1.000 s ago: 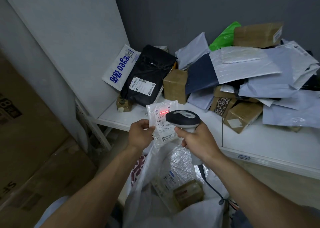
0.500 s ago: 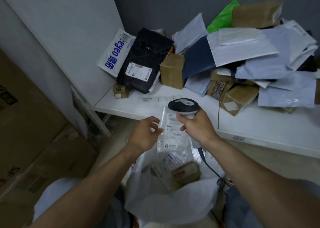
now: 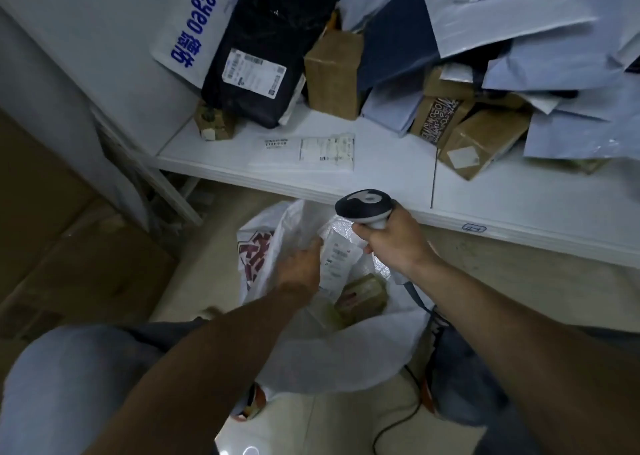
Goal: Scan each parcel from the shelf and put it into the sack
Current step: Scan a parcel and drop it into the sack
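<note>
The left hand (image 3: 300,264) is reaching into the mouth of the white sack (image 3: 332,354), its fingertips lying against the 9 o'clock edge of the small clear parcel (image 3: 337,257). Blur is hiding whether they are pinching it or only touching it. The parcel is sitting inside the sack's opening, with a brown box (image 3: 363,293) at its 5 o'clock. At the parcel's 2 o'clock the right hand (image 3: 396,245) is gripping the scanner (image 3: 363,205) by its handle with fingers curled round it, just below the shelf (image 3: 391,163) edge.
</note>
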